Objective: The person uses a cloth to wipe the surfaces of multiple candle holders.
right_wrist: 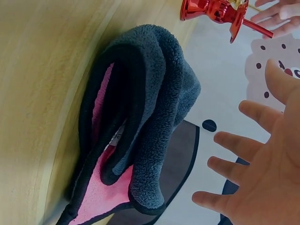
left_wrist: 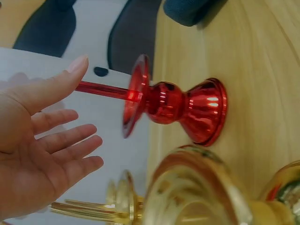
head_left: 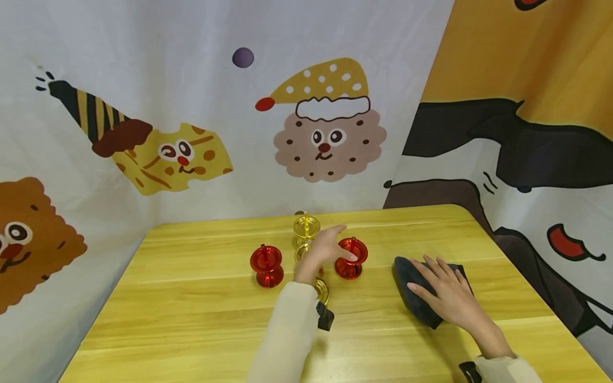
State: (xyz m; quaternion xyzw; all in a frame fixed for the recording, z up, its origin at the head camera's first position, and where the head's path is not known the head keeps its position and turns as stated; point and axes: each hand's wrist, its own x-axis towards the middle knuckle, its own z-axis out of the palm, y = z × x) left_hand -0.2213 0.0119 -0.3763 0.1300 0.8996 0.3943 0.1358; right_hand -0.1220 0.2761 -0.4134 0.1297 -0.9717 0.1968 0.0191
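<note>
My left hand point(head_left: 326, 247) hovers beside the right-hand red candle holder point(head_left: 349, 270), thumb and fingers spread. In the left wrist view that holder point(left_wrist: 167, 103) stands upright on the table, its thin center rod reaching up between thumb and fingers, which are not closed around it. Over a folded dark blue-grey cloth point(head_left: 406, 279) is my right hand point(head_left: 447, 298), fingers extended and apart. The right wrist view shows a gap between the palm point(right_wrist: 267, 164) and the cloth point(right_wrist: 157, 112), whose inner face is pink.
Another red candle holder point(head_left: 268, 268) stands to the left. Gold candle holders point(head_left: 306, 227) line up away from me between the red ones, partly hidden by my left forearm. A printed curtain point(head_left: 191, 53) hangs behind the wooden table point(head_left: 191, 319).
</note>
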